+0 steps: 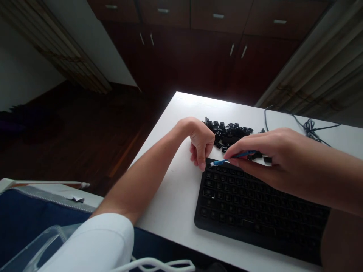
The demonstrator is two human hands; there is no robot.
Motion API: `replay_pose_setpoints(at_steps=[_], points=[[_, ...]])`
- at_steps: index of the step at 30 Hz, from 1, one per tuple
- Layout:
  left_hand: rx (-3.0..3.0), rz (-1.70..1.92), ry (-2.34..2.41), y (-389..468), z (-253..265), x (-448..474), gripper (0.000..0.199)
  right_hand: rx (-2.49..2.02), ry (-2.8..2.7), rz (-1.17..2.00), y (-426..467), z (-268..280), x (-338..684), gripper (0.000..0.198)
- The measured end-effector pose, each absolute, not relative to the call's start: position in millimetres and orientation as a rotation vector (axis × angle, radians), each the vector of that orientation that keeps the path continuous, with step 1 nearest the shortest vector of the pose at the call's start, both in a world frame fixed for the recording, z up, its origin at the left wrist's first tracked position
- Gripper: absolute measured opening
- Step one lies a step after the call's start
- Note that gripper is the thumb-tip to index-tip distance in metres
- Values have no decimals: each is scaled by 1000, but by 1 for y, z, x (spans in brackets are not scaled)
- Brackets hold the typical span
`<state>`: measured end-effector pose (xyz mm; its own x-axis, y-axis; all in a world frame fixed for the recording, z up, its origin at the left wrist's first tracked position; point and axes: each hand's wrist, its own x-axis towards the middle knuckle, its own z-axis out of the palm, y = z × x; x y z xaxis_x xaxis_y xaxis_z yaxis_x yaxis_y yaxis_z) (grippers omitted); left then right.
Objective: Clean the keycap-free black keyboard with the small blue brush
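Note:
A black keyboard point(227, 196) with its keycaps off lies on the white table, its rows of bare switches showing. My right hand point(272, 155) pinches a slim blue toothbrush point(241, 155). The brush's white bristle head rests at the keyboard's top left corner, over the upper row. At that same corner is my left hand point(202, 141), its fingers curled and its thumb against the keyboard's edge. Just behind both hands lies a heap of loose black keycaps point(231, 130). My right forearm hides the keyboard's upper right part.
A thin dark cable point(310, 126) lies tangled at the back right of the white table point(170, 192). White cord loops point(159, 262) show at the front edge. Dark wooden cabinets point(193, 56) stand beyond the table. A blue fabric item point(34, 215) is at the lower left.

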<state>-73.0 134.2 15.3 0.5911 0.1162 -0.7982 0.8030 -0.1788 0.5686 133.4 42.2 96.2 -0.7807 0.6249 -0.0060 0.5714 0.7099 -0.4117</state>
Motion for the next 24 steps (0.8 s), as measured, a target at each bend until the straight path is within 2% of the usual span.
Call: replay_pose_setpoints(at_steps=[4, 11, 17, 21, 24], points=[[1628, -736, 774, 136, 13, -74, 30, -959, -2831, 672, 46, 91, 127, 20], [1598, -750, 827, 134, 13, -73, 29, -1034, -2773, 424, 47, 85, 122, 23], [1676, -768, 871, 131, 18, -72, 29, -956, -2853, 554, 46, 84, 123, 23], [1664, -686, 980, 128, 20, -70, 30, -1010, -2789, 375, 47, 84, 122, 25], [1665, -658, 1011, 127, 21, -69, 31, -998, -2752, 399, 46, 87, 123, 24]])
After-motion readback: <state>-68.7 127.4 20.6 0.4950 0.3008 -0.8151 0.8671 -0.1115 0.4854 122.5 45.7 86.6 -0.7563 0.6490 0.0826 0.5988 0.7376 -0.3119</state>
